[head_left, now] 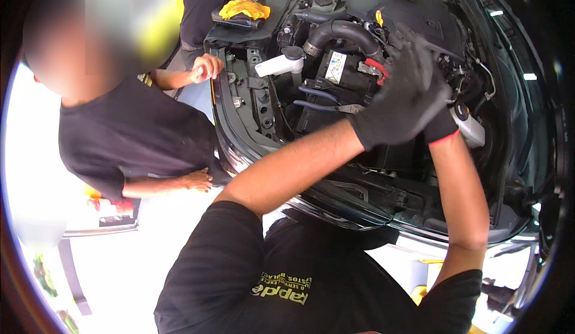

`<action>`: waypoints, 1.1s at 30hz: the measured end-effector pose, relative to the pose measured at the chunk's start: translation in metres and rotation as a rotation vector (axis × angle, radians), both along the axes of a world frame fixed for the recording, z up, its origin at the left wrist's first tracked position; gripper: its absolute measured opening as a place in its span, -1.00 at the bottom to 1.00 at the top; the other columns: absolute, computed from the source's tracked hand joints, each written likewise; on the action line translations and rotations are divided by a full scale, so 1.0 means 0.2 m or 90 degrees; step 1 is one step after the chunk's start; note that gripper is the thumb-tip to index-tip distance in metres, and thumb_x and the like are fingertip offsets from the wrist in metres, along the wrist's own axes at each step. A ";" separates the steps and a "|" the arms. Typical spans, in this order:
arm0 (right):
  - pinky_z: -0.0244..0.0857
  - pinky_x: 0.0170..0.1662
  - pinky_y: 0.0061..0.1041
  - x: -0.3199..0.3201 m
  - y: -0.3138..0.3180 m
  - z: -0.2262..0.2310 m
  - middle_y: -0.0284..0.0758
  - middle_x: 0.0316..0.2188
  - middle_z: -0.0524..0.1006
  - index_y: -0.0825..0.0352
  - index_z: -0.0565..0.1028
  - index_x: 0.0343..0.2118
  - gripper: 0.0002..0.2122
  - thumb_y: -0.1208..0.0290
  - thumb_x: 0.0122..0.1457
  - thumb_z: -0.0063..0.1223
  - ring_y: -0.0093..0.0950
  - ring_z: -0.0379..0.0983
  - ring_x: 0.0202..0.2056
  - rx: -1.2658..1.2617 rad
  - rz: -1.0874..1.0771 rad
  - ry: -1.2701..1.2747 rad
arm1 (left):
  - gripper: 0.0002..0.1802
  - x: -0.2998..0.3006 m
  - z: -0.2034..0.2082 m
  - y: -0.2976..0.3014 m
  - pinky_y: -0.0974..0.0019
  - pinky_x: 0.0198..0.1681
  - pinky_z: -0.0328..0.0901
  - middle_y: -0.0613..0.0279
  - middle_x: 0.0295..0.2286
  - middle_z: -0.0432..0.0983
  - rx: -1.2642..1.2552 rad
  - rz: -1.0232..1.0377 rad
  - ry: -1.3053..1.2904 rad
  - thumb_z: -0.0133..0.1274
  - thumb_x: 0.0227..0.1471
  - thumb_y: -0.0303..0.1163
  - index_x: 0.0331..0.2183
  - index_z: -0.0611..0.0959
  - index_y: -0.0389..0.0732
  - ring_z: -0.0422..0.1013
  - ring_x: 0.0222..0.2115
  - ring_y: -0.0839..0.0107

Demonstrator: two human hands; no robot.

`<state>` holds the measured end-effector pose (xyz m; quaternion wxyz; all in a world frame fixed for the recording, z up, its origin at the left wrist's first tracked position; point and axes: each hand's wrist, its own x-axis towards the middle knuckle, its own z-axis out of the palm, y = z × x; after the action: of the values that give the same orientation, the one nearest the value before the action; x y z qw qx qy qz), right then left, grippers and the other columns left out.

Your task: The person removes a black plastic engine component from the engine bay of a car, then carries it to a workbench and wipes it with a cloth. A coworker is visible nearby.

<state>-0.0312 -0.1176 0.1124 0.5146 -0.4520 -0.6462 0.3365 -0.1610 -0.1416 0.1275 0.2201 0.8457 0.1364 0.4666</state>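
Two dark-gloved hands overlap at the right side of one black car battery (pixel 354 83); the left hand (pixel 398 103) partly covers the right hand (pixel 440 109). One pair of blue-handled pliers (pixel 348 108) lies over the battery's near part, long axis roughly left to right, handles pointing left, jaws toward the gloves. Left of the battery are two bare hands of a co-worker (pixel 138 130). Motion blurs the left fingers and the right ones are hidden; whether either hand grips anything, I cannot tell.

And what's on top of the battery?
White label, red terminal part. Blue-handled pliers at its near side; contact unclear. Whatever the gloved left hand covers can't be seen.
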 end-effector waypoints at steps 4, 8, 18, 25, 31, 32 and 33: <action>-0.14 0.45 -0.41 -0.04 -0.27 0.14 -0.16 0.45 0.12 0.39 0.06 0.44 -0.36 0.22 0.43 0.00 -0.41 -0.01 0.45 -0.040 0.050 -0.254 | -0.51 -0.37 -0.13 0.54 0.02 0.16 0.26 -0.18 0.00 0.46 0.005 -0.035 0.035 0.07 0.25 -0.21 0.10 0.49 -0.32 0.39 0.06 -0.10; 0.00 0.41 -0.31 0.16 -0.62 0.35 -0.09 0.38 0.22 0.33 0.17 0.41 -0.36 0.22 0.35 0.12 -0.25 0.12 0.41 -0.173 0.150 -0.541 | -0.45 -1.02 -0.18 1.14 -0.13 0.02 0.39 -0.16 -0.11 0.59 0.033 0.501 0.440 0.19 0.08 -0.05 0.05 0.60 -0.13 0.50 -0.05 -0.16; 0.31 0.18 -0.42 0.40 -0.87 0.43 -0.16 0.26 0.35 0.33 0.23 0.38 -0.38 0.42 0.25 0.11 -0.38 0.40 0.16 -0.341 -0.057 -0.365 | -0.66 -1.31 -0.21 1.89 -0.11 -0.02 0.39 0.19 -0.03 0.60 0.043 0.755 0.649 0.07 0.13 -0.08 -0.10 0.75 0.10 0.49 0.05 0.15; 0.17 0.28 -0.37 0.24 -0.34 0.32 -0.21 0.30 0.32 0.30 0.15 0.42 -0.39 0.26 0.37 -0.01 -0.41 0.32 0.23 -0.245 0.010 -0.032 | -0.84 -1.21 0.10 1.81 0.10 -0.29 0.42 0.10 -0.51 0.57 -0.189 0.491 -0.020 0.11 0.11 -0.34 -0.36 0.67 -0.22 0.55 -0.46 0.05; 0.39 0.12 -0.24 -0.10 0.33 0.00 -0.20 0.03 0.50 0.29 0.29 0.28 -0.50 0.06 0.43 -0.14 -0.29 0.44 0.10 0.026 0.092 0.251 | -0.62 -0.38 0.10 0.71 0.07 -0.15 0.39 -0.03 -0.19 0.46 0.170 -0.150 0.110 0.24 0.10 -0.26 -0.16 0.60 -0.35 0.47 -0.20 0.08; 0.43 0.04 -0.24 -0.15 0.43 -0.06 -0.21 -0.07 0.56 0.30 0.37 0.20 -0.57 0.14 0.39 -0.05 -0.27 0.52 -0.01 0.077 0.158 0.359 | -0.57 -0.35 0.13 0.68 0.03 -0.12 0.38 -0.05 -0.20 0.46 0.217 -0.083 0.042 0.26 0.08 -0.24 -0.14 0.58 -0.36 0.47 -0.20 0.03; 0.45 0.06 -0.29 -0.22 0.39 0.04 -0.26 -0.04 0.56 0.29 0.39 0.15 -0.59 0.14 0.37 -0.02 -0.38 0.53 0.00 -0.032 0.235 0.552 | -0.53 -0.36 0.17 0.70 -0.01 -0.09 0.36 -0.08 -0.20 0.46 0.268 0.002 -0.025 0.28 0.06 -0.22 -0.13 0.56 -0.38 0.46 -0.19 -0.03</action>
<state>-0.0748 -0.0400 0.1201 0.6575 -0.1596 -0.4326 0.5959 -0.2323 -0.0026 0.1612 0.0407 0.8636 0.0326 0.5014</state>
